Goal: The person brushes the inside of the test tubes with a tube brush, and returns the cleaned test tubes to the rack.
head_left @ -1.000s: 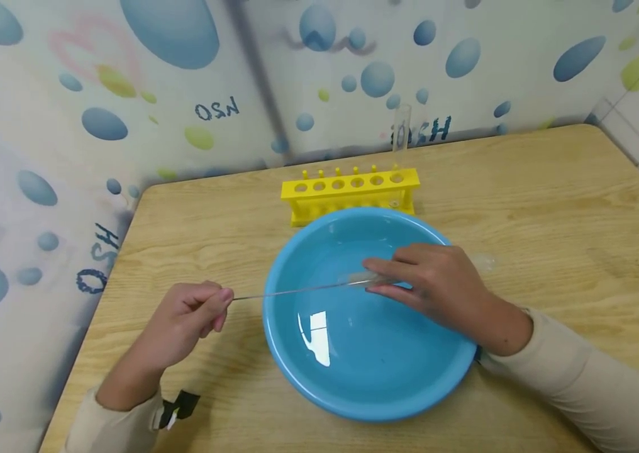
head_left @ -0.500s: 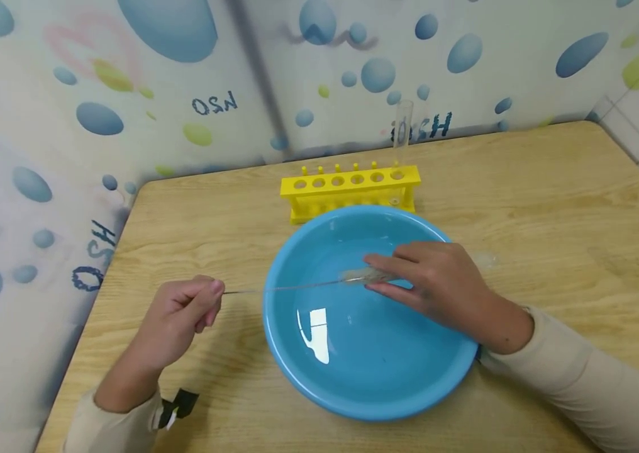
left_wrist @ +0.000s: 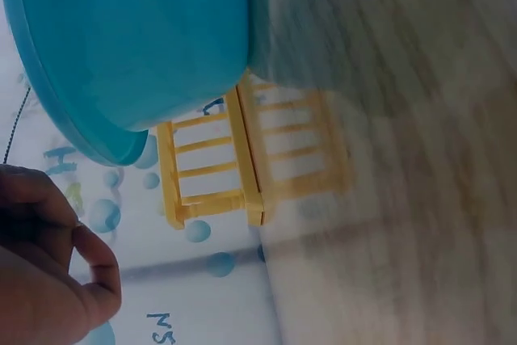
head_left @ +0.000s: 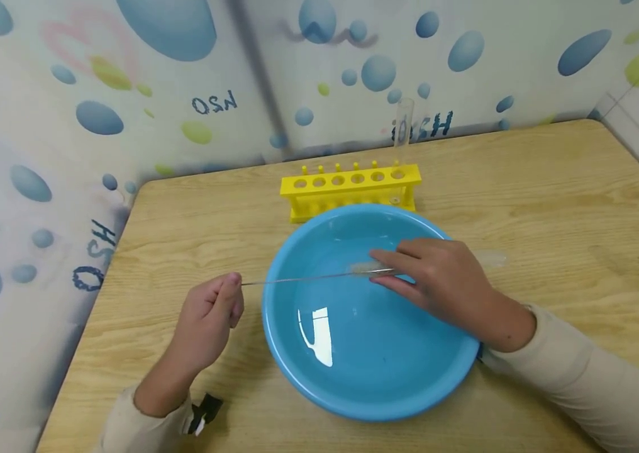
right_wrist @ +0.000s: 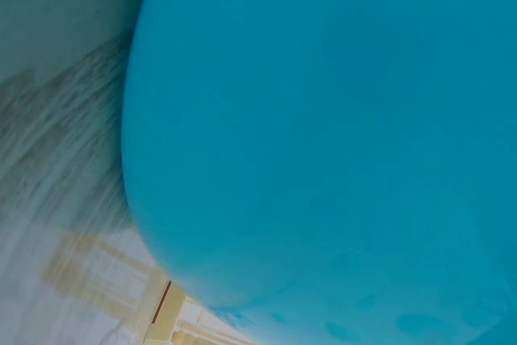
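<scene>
My left hand point(head_left: 209, 321) pinches the wire handle of a test tube brush point(head_left: 297, 279), which runs rightward over a blue basin point(head_left: 271, 302). Over the basin's right half, my right hand point(head_left: 438, 274) grips a clear test tube point(head_left: 492, 258). Its rounded end shows beyond the hand, on the right. The pale bristles lie at the tube's left end beside the right fingertips; how deep they sit inside is hidden by the fingers. In the left wrist view the left fingers point(left_wrist: 36, 199) hold near the twisted wire point(left_wrist: 16, 123). The right wrist view shows the basin wall point(right_wrist: 323, 135), no hand.
Behind the basin stands a yellow test tube rack point(head_left: 350, 185) with one clear test tube point(head_left: 403, 126) upright in its rightmost hole. Water with a bright reflection appears to fill part of the basin. The wooden table point(head_left: 551, 201) meets a patterned wall at the back.
My left hand drew slightly left, then moved right with the brush handle. The bristles shifted right toward the right hand, and more of the tube's far end shows. My right hand stayed nearly still.
</scene>
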A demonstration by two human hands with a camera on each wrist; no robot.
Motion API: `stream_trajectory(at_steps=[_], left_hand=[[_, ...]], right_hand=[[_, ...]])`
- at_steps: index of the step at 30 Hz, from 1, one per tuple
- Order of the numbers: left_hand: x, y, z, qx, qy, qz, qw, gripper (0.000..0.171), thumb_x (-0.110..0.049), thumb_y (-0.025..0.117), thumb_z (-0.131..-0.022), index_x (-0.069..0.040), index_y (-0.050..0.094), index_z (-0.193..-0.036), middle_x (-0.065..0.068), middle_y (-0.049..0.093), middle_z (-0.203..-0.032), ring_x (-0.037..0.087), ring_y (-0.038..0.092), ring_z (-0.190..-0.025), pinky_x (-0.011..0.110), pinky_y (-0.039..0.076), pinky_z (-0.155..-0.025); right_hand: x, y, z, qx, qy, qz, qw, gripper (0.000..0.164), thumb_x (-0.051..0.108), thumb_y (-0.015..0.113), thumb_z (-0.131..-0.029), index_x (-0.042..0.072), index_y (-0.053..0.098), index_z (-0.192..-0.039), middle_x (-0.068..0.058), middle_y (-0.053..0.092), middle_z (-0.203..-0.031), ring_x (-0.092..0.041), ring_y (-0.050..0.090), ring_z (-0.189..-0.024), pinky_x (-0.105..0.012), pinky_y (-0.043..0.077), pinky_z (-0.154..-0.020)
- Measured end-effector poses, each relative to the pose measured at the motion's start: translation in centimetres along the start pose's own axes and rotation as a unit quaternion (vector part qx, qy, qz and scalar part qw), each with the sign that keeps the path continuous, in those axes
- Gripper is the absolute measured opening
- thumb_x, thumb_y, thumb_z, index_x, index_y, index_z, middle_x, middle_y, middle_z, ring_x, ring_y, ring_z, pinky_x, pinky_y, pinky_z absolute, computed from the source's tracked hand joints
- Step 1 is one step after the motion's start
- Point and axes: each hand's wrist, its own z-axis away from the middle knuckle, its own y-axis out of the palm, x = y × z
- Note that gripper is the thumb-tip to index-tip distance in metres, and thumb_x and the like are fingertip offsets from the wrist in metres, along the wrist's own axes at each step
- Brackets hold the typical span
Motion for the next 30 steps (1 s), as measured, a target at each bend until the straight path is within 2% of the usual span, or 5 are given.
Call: stream_trajectory(at_steps=[4,11,18,22,30], left_hand=[[-0.1,0.3,0.0,0.006,-0.028,0.000,0.9996,0.048,-0.010,0.038,-0.109,-0.009,0.045,-0.062,0.000,0.043,-0.053,0.012,0.041,-0.047,0.028,0.038,-0.045],[-0.3,0.3,-0.2,0.005,-0.013,0.001,0.9999,0.047,-0.010,0.037,-0.109,-0.008,0.045,-0.062,0.000,0.042,-0.053,0.012,0.041,-0.046,0.028,0.037,-0.044],[-0.6,1.0,-0.6,0.029,-0.016,0.017,0.9993,0.046,-0.012,0.037,-0.109,-0.007,0.045,-0.064,0.000,0.040,-0.052,0.010,0.038,-0.045,0.027,0.035,-0.041],[-0.8,1.9,-0.9,0.045,0.007,-0.007,0.9989,0.043,-0.010,0.042,-0.108,-0.009,0.048,-0.065,-0.002,0.041,-0.054,0.011,0.041,-0.051,0.027,0.038,-0.046],[-1.5,2.8,-1.6,0.018,0.073,-0.027,0.9969,0.040,-0.004,0.046,-0.105,-0.012,0.048,-0.066,-0.003,0.043,-0.056,0.012,0.044,-0.061,0.027,0.042,-0.052]], right_hand=[[0.0,-0.1,0.0,0.001,0.002,0.005,1.000,0.049,0.029,0.091,-0.070,0.011,0.076,-0.113,-0.003,0.070,-0.076,-0.015,0.066,-0.064,-0.025,0.052,-0.053],[0.1,-0.1,-0.2,0.006,0.014,0.007,1.000,0.047,0.030,0.090,-0.072,0.012,0.076,-0.113,-0.003,0.071,-0.077,-0.015,0.067,-0.065,-0.025,0.053,-0.054],[0.1,-0.1,0.1,0.003,0.012,0.003,1.000,0.047,0.029,0.090,-0.071,0.013,0.076,-0.112,-0.002,0.071,-0.076,-0.015,0.066,-0.064,-0.024,0.052,-0.054],[0.1,-0.2,0.0,0.000,0.007,0.000,1.000,0.045,0.030,0.089,-0.072,0.013,0.076,-0.111,-0.002,0.071,-0.076,-0.014,0.066,-0.064,-0.023,0.051,-0.053],[0.1,-0.2,-0.2,0.004,0.006,0.003,1.000,0.044,0.032,0.088,-0.074,0.013,0.076,-0.112,-0.003,0.072,-0.077,-0.015,0.067,-0.064,-0.022,0.050,-0.053]])
